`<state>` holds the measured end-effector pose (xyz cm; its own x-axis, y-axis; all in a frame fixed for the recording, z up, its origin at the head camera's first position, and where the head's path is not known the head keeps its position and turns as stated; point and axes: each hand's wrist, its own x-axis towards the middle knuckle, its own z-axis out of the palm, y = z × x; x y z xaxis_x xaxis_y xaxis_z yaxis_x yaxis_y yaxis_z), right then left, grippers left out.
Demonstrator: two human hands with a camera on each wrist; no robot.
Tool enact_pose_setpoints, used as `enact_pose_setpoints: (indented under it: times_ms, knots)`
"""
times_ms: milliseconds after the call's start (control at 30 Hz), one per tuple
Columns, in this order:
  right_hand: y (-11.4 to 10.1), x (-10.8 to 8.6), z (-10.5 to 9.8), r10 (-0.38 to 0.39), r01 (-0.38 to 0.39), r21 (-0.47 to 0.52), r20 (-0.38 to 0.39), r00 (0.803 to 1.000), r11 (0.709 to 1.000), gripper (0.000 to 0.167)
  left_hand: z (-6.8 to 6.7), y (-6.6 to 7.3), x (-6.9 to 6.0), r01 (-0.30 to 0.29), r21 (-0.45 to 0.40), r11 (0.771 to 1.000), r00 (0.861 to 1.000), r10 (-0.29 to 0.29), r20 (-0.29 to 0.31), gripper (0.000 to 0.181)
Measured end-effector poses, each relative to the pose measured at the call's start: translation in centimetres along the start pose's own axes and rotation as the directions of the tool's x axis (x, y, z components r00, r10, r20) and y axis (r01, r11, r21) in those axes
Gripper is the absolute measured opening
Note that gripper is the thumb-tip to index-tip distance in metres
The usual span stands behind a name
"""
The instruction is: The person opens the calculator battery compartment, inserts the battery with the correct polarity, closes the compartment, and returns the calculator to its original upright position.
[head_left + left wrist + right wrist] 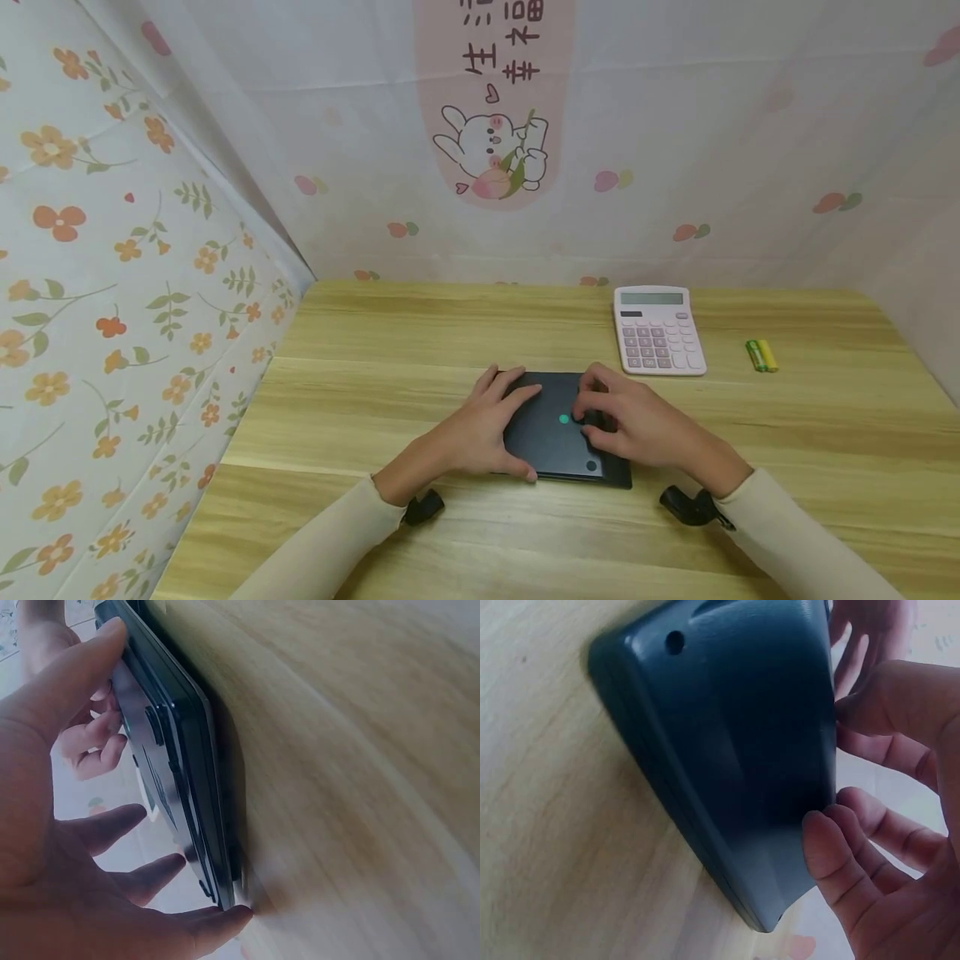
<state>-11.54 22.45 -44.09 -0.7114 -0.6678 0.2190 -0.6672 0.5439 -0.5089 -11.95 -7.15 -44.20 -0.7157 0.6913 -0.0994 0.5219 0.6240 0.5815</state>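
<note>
A dark, flat device (551, 446) lies on the table, with a green round sticker (564, 419) and dark round feet on its upper face. My left hand (483, 429) holds it across its left part, thumb at the near edge and fingertips at the far edge. In the left wrist view, the thumb and outer finger span the device (184, 742). Over its right part, my right hand (633, 421) has bent fingers, their tips close to the upper face. Whether those tips pinch anything is hidden. A screw hole (675, 643) shows in the right wrist view.
Behind and to the right lies a white calculator (660, 329). Farther right are green and yellow batteries (762, 356) side by side. A patterned cloth (360, 167) hangs along the table's back edge, and a flowered cloth (150, 317) stands at the left.
</note>
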Motion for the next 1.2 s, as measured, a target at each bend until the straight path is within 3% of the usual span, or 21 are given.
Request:
enact_pose_setpoints:
  times_ms: [500, 900, 1200]
  knots:
    - [0.9, 0.4, 1.1, -0.098, 0.094, -0.057, -0.060, 0.993, 0.994, 0.017, 0.1, 0.1, 0.2, 0.021, 0.029, 0.999, 1.000, -0.022, 0.017, 0.112]
    - [0.8, 0.8, 1.2, -0.095, 0.090, -0.077, -0.055, 0.994, 0.993, 0.019, -0.1, 0.1, 0.3, 0.013, 0.022, 1.000, 1.000, -0.013, 0.013, 0.113]
    - [0.9, 1.0, 1.4, -0.136, 0.130, -0.076, -0.082, 0.987, 0.989, 0.024, -0.1, 0.0, 0.4, 0.020, 0.030, 0.999, 1.000, -0.020, 0.009, 0.114]
